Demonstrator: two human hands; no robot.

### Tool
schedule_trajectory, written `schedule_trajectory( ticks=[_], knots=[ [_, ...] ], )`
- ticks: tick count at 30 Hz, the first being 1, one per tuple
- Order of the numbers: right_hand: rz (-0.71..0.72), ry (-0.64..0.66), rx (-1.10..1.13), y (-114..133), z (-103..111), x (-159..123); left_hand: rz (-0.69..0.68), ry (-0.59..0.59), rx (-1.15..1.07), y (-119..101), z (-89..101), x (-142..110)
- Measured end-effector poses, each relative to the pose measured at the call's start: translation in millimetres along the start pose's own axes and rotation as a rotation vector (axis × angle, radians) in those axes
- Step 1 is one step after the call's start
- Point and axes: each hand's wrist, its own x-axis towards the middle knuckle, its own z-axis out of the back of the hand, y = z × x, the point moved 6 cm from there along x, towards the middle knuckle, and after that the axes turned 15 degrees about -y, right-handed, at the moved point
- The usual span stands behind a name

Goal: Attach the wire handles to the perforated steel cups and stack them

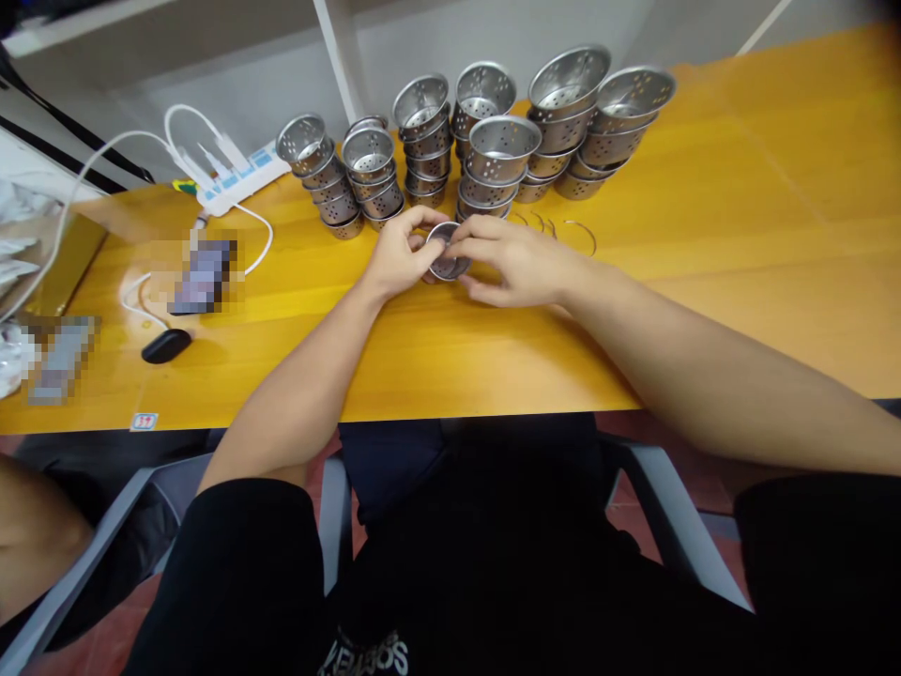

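Between my two hands is a small perforated metal cup (449,268), its mouth turned up toward me. My left hand (400,252) is closed around its left side, with the thumb over the rim. From the right, my right hand (517,261) grips the cup, its fingertips at the rim and partly over the opening. Whether those fingertips also pinch something small inside is hidden. Just behind the hands rises a stack of similar perforated metal cups (495,174). Several thin curved wire pieces (583,230) lie on the table beyond my right wrist.
More stacks of perforated cups (370,169) line the back of the yellow table (450,366). A white power strip (246,178) with plugs and cables, a blurred phone (204,277) and a black oval object (166,345) are on the left. Another person's bare limb (38,535) shows at lower left.
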Motion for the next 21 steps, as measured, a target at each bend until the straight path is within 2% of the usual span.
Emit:
schedule_trajectory(
  ticks=[3,7,9,14,17,21],
  knots=[
    [0.016,-0.032,0.000,-12,-3,-2,0.045,0.095,-0.093,-1,4.5,0],
    [-0.023,-0.061,-0.031,-20,-8,-5,-0.076,0.207,-0.112,-12,0.5,-5],
    [-0.027,-0.044,-0.037,-20,-11,-6,-0.093,0.246,-0.116,-12,-4.6,-7],
    [-0.032,-0.012,-0.007,-21,-9,-5,-0.108,0.213,-0.020,-12,-1.0,-4],
    [-0.047,-0.042,0.061,-20,2,-4,-0.106,0.193,0.017,-16,5.9,-1],
    [-0.135,-0.095,0.084,-23,16,-4,-0.105,0.204,0.053,-22,8.3,-1]
  ],
)
